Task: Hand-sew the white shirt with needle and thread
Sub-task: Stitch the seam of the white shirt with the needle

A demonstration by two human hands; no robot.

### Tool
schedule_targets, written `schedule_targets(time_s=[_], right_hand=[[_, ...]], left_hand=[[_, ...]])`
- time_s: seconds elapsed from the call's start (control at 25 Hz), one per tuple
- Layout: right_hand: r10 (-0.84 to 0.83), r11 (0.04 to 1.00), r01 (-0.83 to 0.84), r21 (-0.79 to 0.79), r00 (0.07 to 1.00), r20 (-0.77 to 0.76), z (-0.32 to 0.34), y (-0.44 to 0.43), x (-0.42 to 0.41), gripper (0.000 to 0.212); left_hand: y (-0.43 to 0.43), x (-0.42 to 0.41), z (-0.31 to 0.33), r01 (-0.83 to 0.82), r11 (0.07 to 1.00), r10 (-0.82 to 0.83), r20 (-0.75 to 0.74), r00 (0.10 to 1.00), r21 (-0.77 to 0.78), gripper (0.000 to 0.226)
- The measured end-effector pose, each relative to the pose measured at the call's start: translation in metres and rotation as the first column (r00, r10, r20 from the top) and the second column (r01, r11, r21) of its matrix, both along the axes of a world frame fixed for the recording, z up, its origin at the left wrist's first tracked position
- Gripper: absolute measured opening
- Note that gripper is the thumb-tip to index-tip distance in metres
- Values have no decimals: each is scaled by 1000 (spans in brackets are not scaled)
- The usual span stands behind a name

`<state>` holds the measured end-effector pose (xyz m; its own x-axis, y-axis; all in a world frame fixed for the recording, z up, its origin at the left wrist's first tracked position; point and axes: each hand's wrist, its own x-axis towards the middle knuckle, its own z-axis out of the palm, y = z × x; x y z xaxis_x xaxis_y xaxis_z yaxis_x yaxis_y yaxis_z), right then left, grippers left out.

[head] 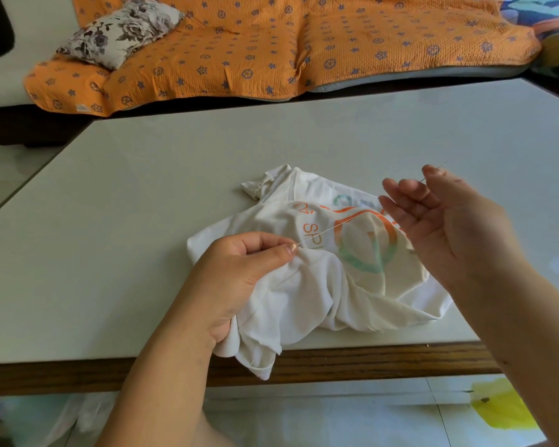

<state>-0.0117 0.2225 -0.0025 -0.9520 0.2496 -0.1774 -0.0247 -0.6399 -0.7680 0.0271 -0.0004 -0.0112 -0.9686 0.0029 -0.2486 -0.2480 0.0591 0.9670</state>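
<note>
Your pale tabletop (136,195) fills the middle of the frame, with an orange-covered sofa (271,43) and a floral pillow (120,30) across the top. The white shirt (307,295) lies crumpled at lower centre, one fold hanging over the tabletop's wooden front edge, and your left hand (236,272) pinches its cloth where the thread (329,230) leaves it. At centre right your right hand (449,221) pinches the needle (437,170) by the thumb tip, its other fingers loosely spread, the thread taut between your hands.

Shirt (304,285) at near edge of table (175,172); sofa (271,43) behind, pillow (120,30) on its left end.
</note>
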Motion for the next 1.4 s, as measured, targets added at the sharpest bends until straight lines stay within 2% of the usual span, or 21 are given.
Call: schedule_targets(time_s=[0.24,0.32,0.36,0.4,0.48,0.56,0.6,0.72,0.84,1.08,1.2,1.32,1.4], right_hand=[[-68,982,66,176,998,5,1,1,0,14],[-13,952,3,305,999,32,5,-8,6,13],[67,922,-80,378,997,48,8,-14,11,13],[175,866,-187,465,982,68,11,-21,18,13],[391,666,-378,644,911,130,14,-36,34,12],[520,487,-468,737,834,186,12,-45,45,12],[520,446,-460,768,831,196,10,-46,46,13],[407,446,-342,827,900,153,5,-42,41,12],[384,451,-267,852,919,84,2,-44,41,11],[362,488,-253,835,929,70,-2,-47,45,9],[347,503,-241,830,936,61,-3,-47,48,10],[279,489,-71,870,957,-79,0,-47,53,11],[309,517,-63,854,944,-117,4,-47,57,11]], left_hand=[[-3,-2,-2,-8,1000,8,2,1000,-25,8],[-2,-1,-2,-11,1000,11,-1,1000,-23,7],[-1,-1,-1,-7,1000,7,-6,1000,-20,5],[0,0,0,2,1000,-2,-13,1000,-18,4],[1,2,2,33,999,-34,-22,999,-9,13],[1,1,2,70,997,-70,-10,997,12,23],[0,1,2,86,996,-86,3,996,21,26],[-3,1,4,135,991,-135,51,990,10,31],[-7,1,5,158,987,-157,59,986,-13,31],[-6,1,5,107,994,-107,1,994,38,17],[-5,1,4,90,995,-90,-6,996,46,19],[-6,1,4,90,995,-90,2,996,51,21],[-5,1,5,96,993,-96,3,995,62,20]])
